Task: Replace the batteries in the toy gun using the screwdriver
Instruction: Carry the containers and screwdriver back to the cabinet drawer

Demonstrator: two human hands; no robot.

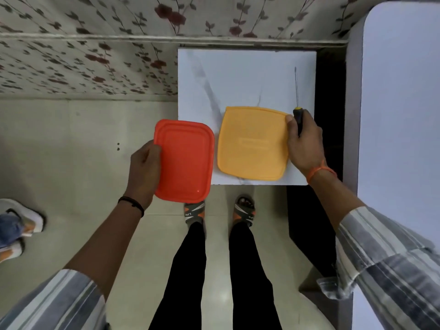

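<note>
Seen from the head camera, the person stands at a small white table (238,75) carrying 2 lidded containers, and the job looks barely begun. The left hand (145,167) grips the left edge of an orange-red container (184,160), thumb on top of the lid, holding it mostly off the table's edge at about 9 o'clock from the yellow container (252,142), which sits on the near part of the tabletop. The right hand (304,141) is curled around the black handle of the screwdriver (296,101) while its thumb also presses on the yellow container's right rim, so that hand holds the tool against the box; the thin metal shaft points toward 12 o'clock across the bare marble-patterned top. The toy gun and the batteries are nowhere to be seen; whether they lie inside either closed box cannot be told, since both lids are on. As a judgement, nothing of the replacement itself is done: no screw is out, no battery cover is open, no cell has been swapped. What is left is nearly everything: set both boxes down, open them, find the gun and fresh cells, unscrew the cover, change the batteries, and fasten it again. At 3 o'clock stands a larger pale surface (402,115), and a flowered curtain (88,55) hangs at 11 o'clock.
</note>
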